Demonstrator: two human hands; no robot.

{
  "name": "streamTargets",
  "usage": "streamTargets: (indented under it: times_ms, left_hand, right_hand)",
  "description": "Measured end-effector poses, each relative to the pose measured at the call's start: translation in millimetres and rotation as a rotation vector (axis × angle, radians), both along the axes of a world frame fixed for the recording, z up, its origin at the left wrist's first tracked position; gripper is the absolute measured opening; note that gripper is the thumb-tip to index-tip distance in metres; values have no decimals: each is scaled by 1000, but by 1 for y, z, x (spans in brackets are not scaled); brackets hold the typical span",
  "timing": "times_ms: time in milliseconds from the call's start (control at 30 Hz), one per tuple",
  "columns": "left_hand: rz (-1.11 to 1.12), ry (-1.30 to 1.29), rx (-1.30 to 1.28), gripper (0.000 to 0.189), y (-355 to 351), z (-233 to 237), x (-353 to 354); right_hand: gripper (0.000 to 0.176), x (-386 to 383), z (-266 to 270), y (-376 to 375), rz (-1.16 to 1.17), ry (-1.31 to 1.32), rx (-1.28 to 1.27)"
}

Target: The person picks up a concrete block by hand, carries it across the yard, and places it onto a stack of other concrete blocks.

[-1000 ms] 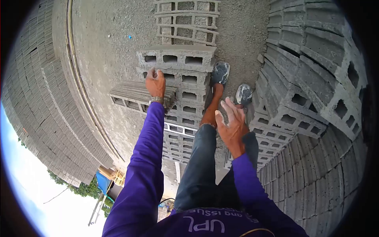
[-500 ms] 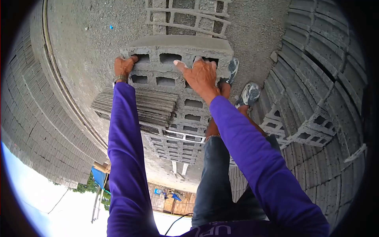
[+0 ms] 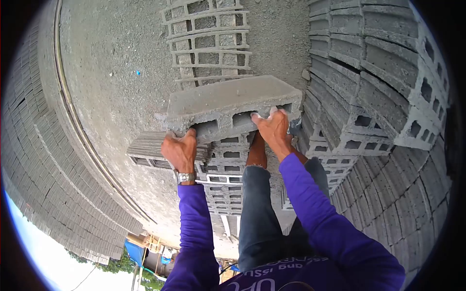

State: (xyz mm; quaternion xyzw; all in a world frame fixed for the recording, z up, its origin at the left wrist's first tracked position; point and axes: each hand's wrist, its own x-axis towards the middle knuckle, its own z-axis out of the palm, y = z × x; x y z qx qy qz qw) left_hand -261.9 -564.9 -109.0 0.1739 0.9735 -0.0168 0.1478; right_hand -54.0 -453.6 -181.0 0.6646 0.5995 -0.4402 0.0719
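Note:
A grey hollow concrete block (image 3: 233,97) is held between my two hands, tilted, its right end higher in view than its left. My left hand (image 3: 180,149), with a metal watch on the wrist, grips the block's left end, the thumb in a hollow. My right hand (image 3: 273,130) grips near its right end, fingers hooked into the openings. Below the held block, more hollow blocks (image 3: 232,162) are stacked in several courses. Thin grey boards or slats (image 3: 145,145) lie in a pile to the left of that stack.
Tall stacks of concrete blocks (image 3: 388,63) rise close on the right. Ladder-like rows of grey frames (image 3: 208,43) lie on the gravelly ground (image 3: 116,92) ahead. Another long wall of stacked blocks (image 3: 58,160) curves along the left. A small blue object (image 3: 138,72) lies on the ground.
The block has come away from the top of the stack, drawn toward me and rightward, and is now tilted. Both hands moved with it.

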Motion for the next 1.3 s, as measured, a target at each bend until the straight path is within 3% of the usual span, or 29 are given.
streamTargets:
  times_ms: [167, 367, 467, 533, 733, 800, 867, 900, 1000, 1133, 1200, 1300]
  left_hand:
    - [55, -172, 348, 33, 12, 117, 46]
    - [-35, -298, 326, 35, 29, 227, 114]
    - [-95, -385, 460, 34, 36, 233, 156]
    - [-129, -413, 430, 34, 43, 225, 187]
    - [-190, -484, 449, 32, 110, 185, 302]
    - [-242, -463, 484, 32, 134, 174, 336]
    - [-74, -570, 449, 36, 165, 188, 375]
    - [-215, -429, 417, 43, 164, 160, 377]
    - [-327, -334, 442, 48, 180, 135, 398]
    - [-275, -300, 428, 50, 201, 128, 416]
    - [-314, -309, 306, 50, 208, 127, 409]
    - [-237, -291, 307, 50, 206, 128, 416]
  right_hand:
    - [46, 52, 110, -8, 44, 40, 128]
    - [44, 132, 220, -5, -66, 110, 190]
    - [44, 182, 247, 8, -92, 102, 257]
    - [45, 220, 252, 16, -60, 27, 386]
    - [44, 339, 257, 74, -119, -112, 409]
    - [35, 371, 249, 94, -123, -195, 518]
    - [34, 397, 251, 117, -135, -195, 483]
    - [34, 407, 250, 126, -147, -212, 494]
    - [35, 433, 237, 150, -141, -237, 517]
    - [35, 449, 224, 176, -122, -205, 513]
    - [37, 444, 232, 180, -131, -205, 363]
    - [38, 447, 216, 177, -77, -172, 421]
